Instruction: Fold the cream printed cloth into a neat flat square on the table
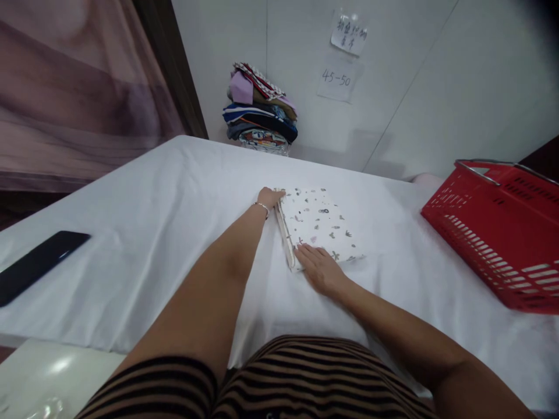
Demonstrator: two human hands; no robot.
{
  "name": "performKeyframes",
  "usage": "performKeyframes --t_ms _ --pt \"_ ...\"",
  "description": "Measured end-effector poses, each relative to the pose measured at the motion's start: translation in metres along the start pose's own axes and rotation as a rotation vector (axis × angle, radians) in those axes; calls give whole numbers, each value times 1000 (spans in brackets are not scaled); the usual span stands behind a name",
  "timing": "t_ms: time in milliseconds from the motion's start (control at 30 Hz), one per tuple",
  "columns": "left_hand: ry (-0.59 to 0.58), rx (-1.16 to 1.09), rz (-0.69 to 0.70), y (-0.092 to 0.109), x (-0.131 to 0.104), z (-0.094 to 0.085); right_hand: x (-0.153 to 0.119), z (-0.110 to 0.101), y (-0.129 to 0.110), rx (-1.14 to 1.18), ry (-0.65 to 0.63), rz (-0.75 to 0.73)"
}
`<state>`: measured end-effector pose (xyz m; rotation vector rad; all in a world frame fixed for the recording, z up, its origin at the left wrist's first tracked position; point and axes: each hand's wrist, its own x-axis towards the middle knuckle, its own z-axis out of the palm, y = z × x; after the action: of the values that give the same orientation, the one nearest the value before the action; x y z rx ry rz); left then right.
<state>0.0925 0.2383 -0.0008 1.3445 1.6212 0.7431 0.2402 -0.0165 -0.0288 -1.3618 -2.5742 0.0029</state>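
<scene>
A folded white cloth point(321, 218) with small printed motifs lies on the white-covered table point(144, 244), in front of me. My left hand point(271, 196) is at its far left corner, with the fingers closed on the folded edge and the thumb side hidden in part. Flat on the near edge of the cloth rests my right hand point(318, 267), its fingers stretched out over the fabric near the front left corner.
A red plastic basket point(502, 233) stands at the right. A black phone point(37, 262) lies at the far left. Folded clothes point(262, 113) are stacked beyond the table's back edge, by the wall with paper notes point(336, 78). A pinkish curtain point(78, 93) hangs at the left.
</scene>
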Motion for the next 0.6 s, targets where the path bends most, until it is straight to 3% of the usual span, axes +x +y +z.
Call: performKeyframes --t_ms 167,267,367,467,500,600 --pt "-62 -111 22 -6 -24 -13 -10 -7 -2 60 36 -11" --pt "-72 -121 -15 -11 -45 -24 -21 -24 18 111 67 36" --pt "-80 -186 -122 -14 -61 -27 -34 -45 63 101 112 323" --pt "-55 -220 -175 -9 -63 -19 -38 -60 113 157 96 838" --pt "-47 -223 -177 -6 -61 -15 -36 -62 126 235 66 947" --pt "-12 -220 -174 3 -51 -1 -23 -64 147 483 31 1127"
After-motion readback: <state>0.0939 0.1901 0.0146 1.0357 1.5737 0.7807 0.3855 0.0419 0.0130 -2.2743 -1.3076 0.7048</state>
